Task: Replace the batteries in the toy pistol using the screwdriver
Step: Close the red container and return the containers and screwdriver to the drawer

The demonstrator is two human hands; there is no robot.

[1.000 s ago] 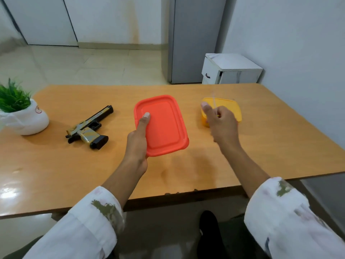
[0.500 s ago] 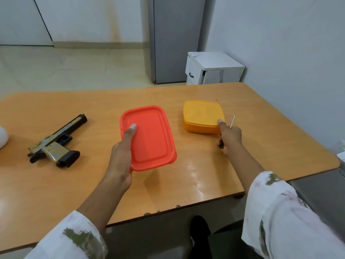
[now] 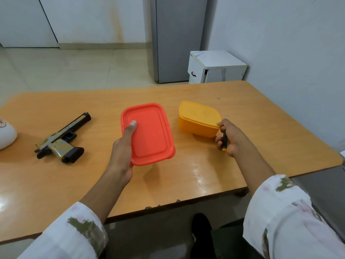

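Orange-red and rectangular, a plastic lid [image 3: 149,133] is gripped at its left edge by the left hand [image 3: 122,152]. The thumb lies flat across the top and the other fingers are out of sight underneath. The lid is held just above the table and throws a shadow below its near edge.

The right hand [image 3: 231,139] is curled round a small screwdriver [image 3: 224,141] with a black and yellow handle, its thin metal shaft pointing up past the knuckles. One fingertip of that hand touches the near right corner of a yellow plastic box [image 3: 197,118] with its matching lid on, which stands just right of the orange-red lid. Both sleeves [image 3: 74,234] are white with olive blotches.

Well to the left of the lid, the gold and black toy pistol [image 3: 61,139] lies on its side on the glossy wooden table [image 3: 186,180]. Its muzzle points away and to the right, its grip faces the near edge, and it is apart from both hands. A white rounded pot [image 3: 5,135] shows at the far left edge. Beyond the table stand a small white cabinet [image 3: 214,66] and a tall grey cabinet [image 3: 177,38].
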